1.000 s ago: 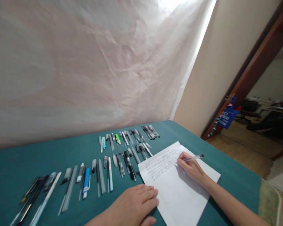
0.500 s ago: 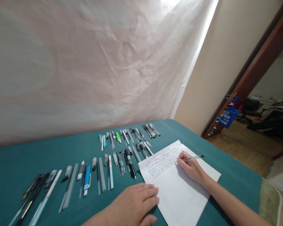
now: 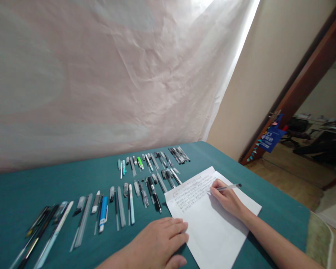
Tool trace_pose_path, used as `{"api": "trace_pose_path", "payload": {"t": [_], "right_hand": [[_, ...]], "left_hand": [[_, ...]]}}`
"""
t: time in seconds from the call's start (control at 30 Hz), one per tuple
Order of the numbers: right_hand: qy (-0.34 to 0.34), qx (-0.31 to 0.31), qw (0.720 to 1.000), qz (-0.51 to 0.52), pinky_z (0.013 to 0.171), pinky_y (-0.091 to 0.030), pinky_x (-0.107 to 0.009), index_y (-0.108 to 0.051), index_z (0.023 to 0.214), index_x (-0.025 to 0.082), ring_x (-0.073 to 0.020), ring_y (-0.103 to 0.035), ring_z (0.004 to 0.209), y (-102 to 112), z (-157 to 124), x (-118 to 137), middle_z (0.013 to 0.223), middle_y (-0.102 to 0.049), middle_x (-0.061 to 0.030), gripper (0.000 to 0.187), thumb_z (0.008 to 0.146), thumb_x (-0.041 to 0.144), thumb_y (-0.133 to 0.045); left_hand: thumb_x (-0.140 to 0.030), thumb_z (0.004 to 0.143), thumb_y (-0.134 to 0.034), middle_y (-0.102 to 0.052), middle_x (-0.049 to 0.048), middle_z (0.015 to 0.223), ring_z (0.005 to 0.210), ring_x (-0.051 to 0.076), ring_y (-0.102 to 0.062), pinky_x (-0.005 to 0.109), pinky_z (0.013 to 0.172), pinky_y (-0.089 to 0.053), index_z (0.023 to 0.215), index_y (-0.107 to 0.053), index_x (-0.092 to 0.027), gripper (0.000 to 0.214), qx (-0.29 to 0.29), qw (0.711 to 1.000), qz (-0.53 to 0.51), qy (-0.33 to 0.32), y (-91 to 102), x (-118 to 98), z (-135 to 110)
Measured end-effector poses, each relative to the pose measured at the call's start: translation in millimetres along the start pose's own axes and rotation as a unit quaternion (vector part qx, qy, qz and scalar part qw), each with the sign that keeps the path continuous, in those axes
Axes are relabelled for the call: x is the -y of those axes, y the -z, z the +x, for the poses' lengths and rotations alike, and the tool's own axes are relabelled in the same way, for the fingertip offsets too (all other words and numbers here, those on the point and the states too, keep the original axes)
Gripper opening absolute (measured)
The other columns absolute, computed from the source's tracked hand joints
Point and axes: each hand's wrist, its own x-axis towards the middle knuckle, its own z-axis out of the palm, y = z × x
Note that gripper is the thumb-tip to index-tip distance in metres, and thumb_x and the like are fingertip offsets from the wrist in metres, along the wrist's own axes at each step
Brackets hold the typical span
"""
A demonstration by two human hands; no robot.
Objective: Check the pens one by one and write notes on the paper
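My right hand (image 3: 224,196) pinches a slim clear pen (image 3: 230,187) with a dark end, its tip down at the lines of handwriting. The writing fills the upper part of a white sheet of paper (image 3: 212,235), and a second sheet (image 3: 248,201) shows from beneath at the right. At the paper's left edge my left hand (image 3: 165,239) lies flat, fingers stretched out and fingertips on the sheet. Left of the paper, a black pen (image 3: 154,194) lies closest to it among several taken-apart pens.
Pen barrels, caps and refills lie in rows on the green tabletop (image 3: 100,257), among them a blue-and-white pen (image 3: 103,215) and a green one (image 3: 140,163). A pale curtain (image 3: 100,74) hangs behind the table. At right is a doorway with a blue bag (image 3: 271,139).
Almost nothing has moved. The pen and my right hand show only a very slight shift at the writing; my left hand stays in place.
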Motion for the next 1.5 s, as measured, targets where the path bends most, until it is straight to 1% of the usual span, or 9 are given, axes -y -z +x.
{"api": "trace_pose_path", "payload": {"t": [0.07,0.23,0.43,0.57,0.8,1.07,1.33,1.5], "right_hand": [[0.001,0.006,1.000,-0.001,0.053,-0.030,-0.024,-0.043,0.065,0.019,-0.0119,-0.039,0.057,0.3,0.2,-2.0,0.060,-0.040,0.0039,0.017,0.081,0.022,-0.044],[0.003,0.000,1.000,-0.001,0.054,-0.030,-0.024,-0.043,0.065,0.019,-0.0118,-0.039,0.057,0.7,1.0,-5.2,0.061,-0.040,0.0040,0.016,0.081,0.022,-0.043],[0.005,0.009,1.000,0.004,0.053,-0.031,-0.024,-0.043,0.066,0.019,-0.0119,-0.039,0.057,0.6,0.4,-3.5,0.061,-0.040,0.0037,0.016,0.082,0.022,-0.043],[0.013,0.009,1.000,0.001,0.054,-0.031,-0.025,-0.042,0.065,0.020,-0.0120,-0.039,0.058,0.5,0.5,-3.3,0.061,-0.040,0.0036,0.016,0.081,0.021,-0.043],[0.015,0.000,1.000,-0.009,0.054,-0.030,-0.025,-0.040,0.065,0.020,-0.0120,-0.038,0.058,0.3,0.0,-3.4,0.061,-0.039,0.0038,0.017,0.081,0.019,-0.042],[0.008,0.002,1.000,-0.007,0.053,-0.030,-0.024,-0.042,0.066,0.020,-0.0116,-0.038,0.057,-0.7,0.3,-3.8,0.061,-0.039,0.0041,0.017,0.083,0.022,-0.043],[0.003,0.004,1.000,-0.004,0.053,-0.032,-0.024,-0.044,0.066,0.019,-0.0117,-0.040,0.056,1.3,0.3,-5.1,0.060,-0.041,0.0039,0.016,0.082,0.024,-0.045],[-0.025,-0.026,0.999,0.008,0.054,-0.034,-0.025,-0.047,0.063,0.019,-0.0119,-0.042,0.055,4.0,2.3,-9.7,0.058,-0.044,0.0033,0.021,0.081,0.029,-0.045]], "left_hand": [[-0.034,0.083,-0.048,-0.052,0.0094,0.124,0.112,0.026,-0.049,0.038,0.096,-0.037,0.117,-0.051,-0.018,0.037,0.005,1.000,0.004,0.000,0.1,-0.1,0.3],[-0.033,0.083,-0.048,-0.050,0.0104,0.126,0.115,0.026,-0.047,0.038,0.098,-0.035,0.119,-0.049,-0.017,0.039,0.042,0.999,0.023,0.007,2.4,-1.1,1.5],[-0.034,0.083,-0.047,-0.048,0.0105,0.128,0.116,0.026,-0.045,0.039,0.099,-0.034,0.119,-0.049,-0.016,0.040,0.051,0.998,0.019,0.012,2.7,-0.6,1.7],[-0.032,0.083,-0.048,-0.050,0.0103,0.127,0.115,0.026,-0.045,0.039,0.099,-0.034,0.119,-0.050,-0.016,0.039,0.042,0.999,0.012,0.012,2.9,-1.3,1.3],[-0.035,0.084,-0.046,-0.053,0.0095,0.124,0.112,0.025,-0.049,0.038,0.096,-0.037,0.117,-0.051,-0.018,0.037,0.001,1.000,0.001,0.002,1.5,-1.4,-0.3],[-0.036,0.085,-0.045,-0.051,0.0092,0.125,0.113,0.025,-0.047,0.038,0.097,-0.035,0.118,-0.049,-0.018,0.038,0.021,1.000,0.008,0.003,1.2,-0.2,0.0],[-0.037,0.084,-0.045,-0.052,0.0088,0.124,0.112,0.025,-0.049,0.038,0.096,-0.037,0.117,-0.051,-0.019,0.037,-0.009,1.000,-0.013,0.000,0.4,0.1,-0.5],[-0.036,0.083,-0.046,-0.053,0.0102,0.124,0.111,0.027,-0.049,0.039,0.096,-0.037,0.117,-0.051,-0.018,0.038,-0.005,1.000,-0.009,-0.001,0.2,0.1,-0.8]]}}
